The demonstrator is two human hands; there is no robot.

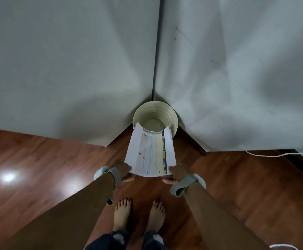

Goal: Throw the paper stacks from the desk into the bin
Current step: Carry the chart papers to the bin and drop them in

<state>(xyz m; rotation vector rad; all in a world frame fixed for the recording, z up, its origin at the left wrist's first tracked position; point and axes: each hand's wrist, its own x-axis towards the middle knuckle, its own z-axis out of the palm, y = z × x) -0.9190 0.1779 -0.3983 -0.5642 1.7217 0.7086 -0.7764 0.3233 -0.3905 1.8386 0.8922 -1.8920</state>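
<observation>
Nearest the camera, two bare feet (139, 213) stand on the glossy reddish-brown wooden floor (38, 168), facing the corner. Just beyond them the left hand (122, 168) and right hand (178, 171), each with a grey strap at the wrist, are closed on the near corners of a stack of white paper sheets printed with coloured columns (150, 154) — thumbs on top, fingers curled underneath. The stack tilts away from the person, its far edge bowed and reaching over the near rim of the round cream ribbed bin (172, 116), which stands in the corner where two pale grey walls (65, 60) meet and looks empty.

The risk, as I judge it, lies in the release. The stack looks nearly as wide as the bin's mouth, so if it goes in flat the side edges may catch on the rim and leave sheets bridging the opening or sliding back onto the floor. Letting one hand go before the other could fan the sheets apart — loose pages would scatter beside the bin. Only the far end is over the opening, so dropping too soon would also miss.
</observation>
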